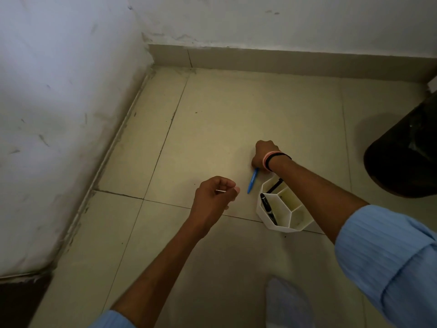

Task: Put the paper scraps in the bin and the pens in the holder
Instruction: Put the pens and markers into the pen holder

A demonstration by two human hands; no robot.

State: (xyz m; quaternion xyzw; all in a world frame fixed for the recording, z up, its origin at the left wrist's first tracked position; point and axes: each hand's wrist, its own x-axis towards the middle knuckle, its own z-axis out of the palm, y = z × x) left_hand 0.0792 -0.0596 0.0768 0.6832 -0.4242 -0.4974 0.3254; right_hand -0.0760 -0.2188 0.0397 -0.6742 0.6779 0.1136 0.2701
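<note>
My right hand (263, 155) is closed around the upper end of a blue pen (252, 181), whose lower end points down toward the floor, just left of a white multi-compartment holder (298, 229). A black pen (268, 208) leans in the holder's left compartment, and another dark pen (276, 185) shows in the far compartment. My left hand (212, 197) hovers left of the holder, pinching a small white paper scrap (221, 191) between thumb and fingers. A dark bin (406, 152) stands at the right edge.
The floor is beige tile with dark grout lines. A white scuffed wall (59, 114) runs along the left and another across the back with a skirting board (283, 61). A pale blue knee or foot (286, 304) shows at the bottom.
</note>
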